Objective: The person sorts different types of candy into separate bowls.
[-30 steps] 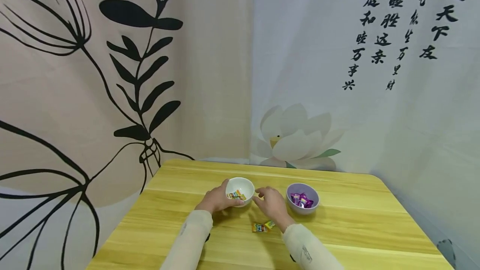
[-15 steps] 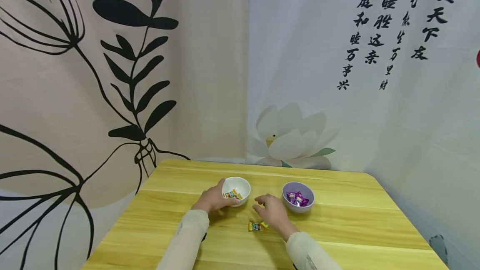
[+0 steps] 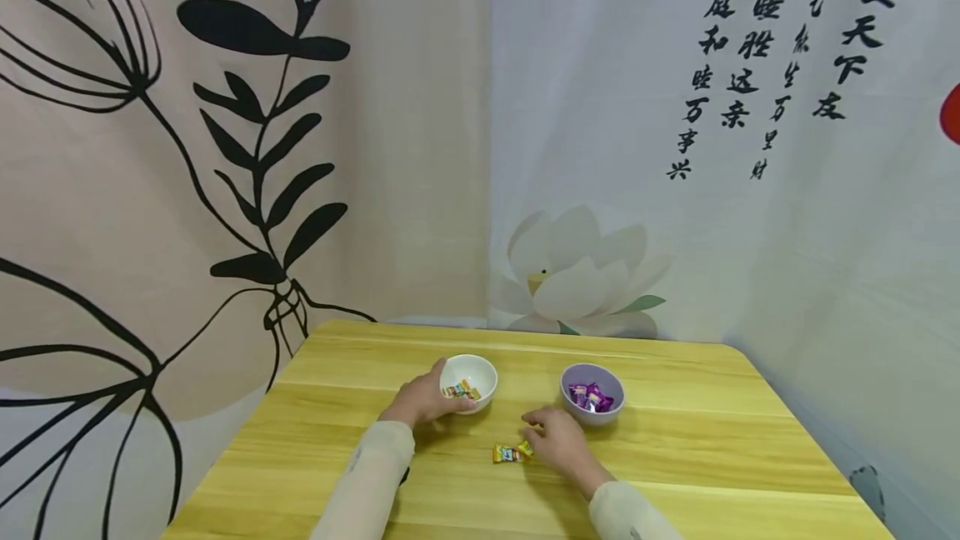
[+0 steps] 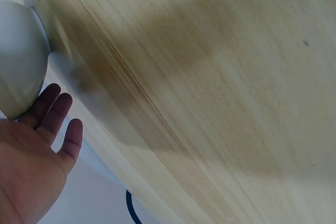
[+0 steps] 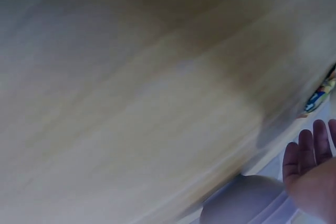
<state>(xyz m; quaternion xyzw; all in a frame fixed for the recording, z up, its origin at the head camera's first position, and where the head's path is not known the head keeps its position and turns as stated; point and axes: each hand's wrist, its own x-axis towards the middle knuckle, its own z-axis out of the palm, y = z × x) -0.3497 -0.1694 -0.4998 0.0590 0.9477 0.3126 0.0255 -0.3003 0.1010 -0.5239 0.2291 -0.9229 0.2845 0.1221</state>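
Observation:
My left hand [image 3: 423, 398] grips a white bowl [image 3: 480, 367], thumb at its near side; the bowl tilts toward me. Several yellow-orange wrapped candies [image 3: 461, 391] lie inside. In the left wrist view, fingers of that hand [image 4: 31, 166] lie against the bowl's outside [image 4: 21, 51]. Low over the table, my right hand [image 3: 561, 442] has its fingertips at a yellow wrapped candy [image 3: 527, 447], partly hidden by them. Left of it, touching or nearly so, lies an orange-yellow candy [image 3: 507, 454]. The right wrist view shows that hand's fingers [image 5: 306, 153] extended near a candy [image 5: 319, 98].
A purple bowl [image 3: 592, 420] with several purple wrapped candies [image 3: 590, 397] stands behind my right hand. The wooden table [image 3: 697, 423] ends at a printed curtain [image 3: 420, 148] at the back.
My right hand has moved away from the white bowl, down and toward me to the candies on the table. The left hand keeps its hold on the white bowl. The view has shifted slightly.

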